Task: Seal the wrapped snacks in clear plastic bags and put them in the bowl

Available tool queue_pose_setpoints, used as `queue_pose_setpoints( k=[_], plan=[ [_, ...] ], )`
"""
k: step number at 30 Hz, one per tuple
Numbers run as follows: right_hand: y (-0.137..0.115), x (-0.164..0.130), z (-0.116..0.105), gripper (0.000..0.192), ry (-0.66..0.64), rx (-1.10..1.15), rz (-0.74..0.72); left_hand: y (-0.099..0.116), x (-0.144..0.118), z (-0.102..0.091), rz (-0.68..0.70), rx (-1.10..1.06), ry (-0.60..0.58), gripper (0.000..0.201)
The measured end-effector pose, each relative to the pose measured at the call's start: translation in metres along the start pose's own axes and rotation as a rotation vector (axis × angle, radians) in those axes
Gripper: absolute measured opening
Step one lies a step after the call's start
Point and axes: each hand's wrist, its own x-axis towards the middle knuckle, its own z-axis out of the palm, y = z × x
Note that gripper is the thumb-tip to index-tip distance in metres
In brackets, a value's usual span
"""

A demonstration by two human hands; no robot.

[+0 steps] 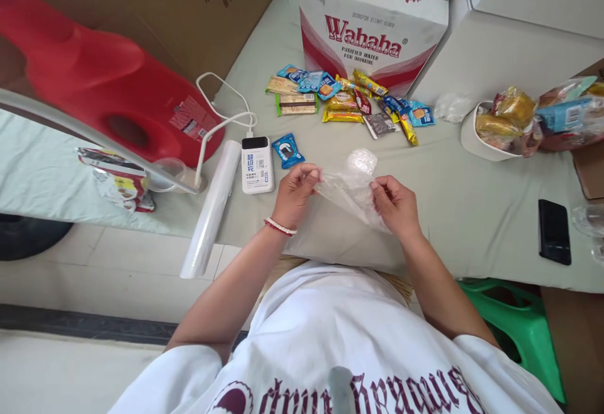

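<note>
Both hands hold a clear plastic bag [352, 189] over the table's near edge. My left hand [295, 194], with a bead bracelet at the wrist, pinches the bag's left edge. My right hand [395, 203] pinches its right edge. The bag hangs stretched between them, crumpled at the top. A blue snack packet [287, 150] lies just beyond my left hand. A pile of several wrapped snacks [346, 100] lies farther back on the grey tablecloth [472, 206].
A white power bank [257, 164] with its cable and a roll of plastic bags [211, 209] lie left of my hands. A Wahaha carton [372, 24] stands behind the snacks. A bowl of filled snack bags [509, 124], a black phone [553, 231] and a green stool [523, 326] are on the right; a red object [108, 80] is on the left.
</note>
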Motion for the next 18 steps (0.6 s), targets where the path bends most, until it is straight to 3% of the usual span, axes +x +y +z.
queue_pose_setpoints(
  k=[3, 5, 8, 11, 15, 18],
  plan=[
    [-0.011, -0.008, -0.001, 0.029, 0.166, -0.248, -0.120, -0.003, -0.019, 0.015, -0.250, -0.107, 0.054, 0.050],
    [-0.018, -0.012, 0.004, 0.029, 0.271, -0.389, -0.226, -0.005, -0.037, 0.037, -0.379, -0.142, -0.028, 0.057],
    [-0.022, -0.017, 0.008, 0.031, 0.301, -0.433, -0.266, -0.007, -0.051, 0.063, -0.335, -0.061, -0.105, 0.045],
    [-0.016, -0.015, 0.000, 0.031, 0.268, -0.238, -0.086, -0.006, -0.046, 0.067, -0.351, -0.110, -0.042, 0.029],
    [0.007, -0.002, -0.018, 0.034, 0.214, 0.168, 0.254, -0.006, -0.032, 0.058, -0.535, -0.345, 0.011, 0.019],
    [0.026, 0.003, -0.025, 0.038, 0.131, 0.303, 0.421, -0.008, -0.027, 0.053, -0.597, -0.371, 0.157, 0.018]
  ],
)
